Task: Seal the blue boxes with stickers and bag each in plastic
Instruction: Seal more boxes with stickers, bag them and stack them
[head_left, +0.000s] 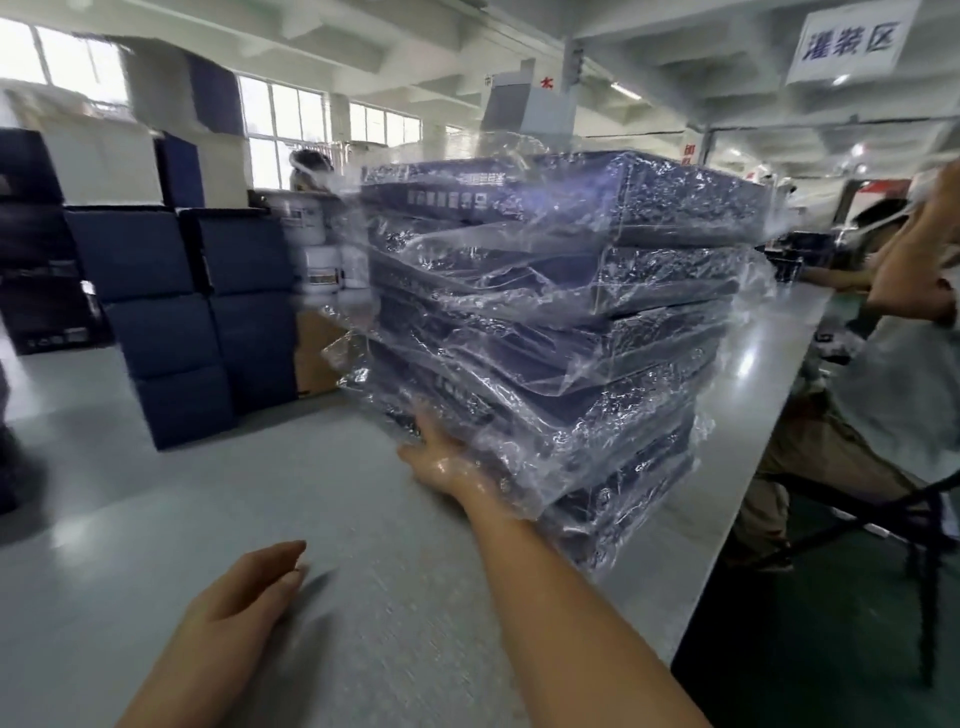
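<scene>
Six flat dark-blue cardboard boxes (545, 322), as near as the creased film allows counting, are sitting in one leaning stack on the grey table (260, 493), each inside its own clear crinkled plastic bag (727, 291). So these look already bagged, and the step in hand seems to be squaring up or shifting the finished stack.

One right hand (441, 462) is pressing flat against the stack's lower near side. Its grip is wide, fingers stretched out and partly veiled by loose film, holding nothing. One left hand (249, 587) is hovering just over the table, fingers straight and together, its grip likewise empty.

Five or six plain blue boxes (171, 322) are standing unbagged in two columns well apart to the left; blur is preventing a firmer count. The next move probably calls for steadying the leaning stack with both hands, then fetching an unbagged box. No stickers are showing. One seated person (857, 415) is working at the table's right end.
</scene>
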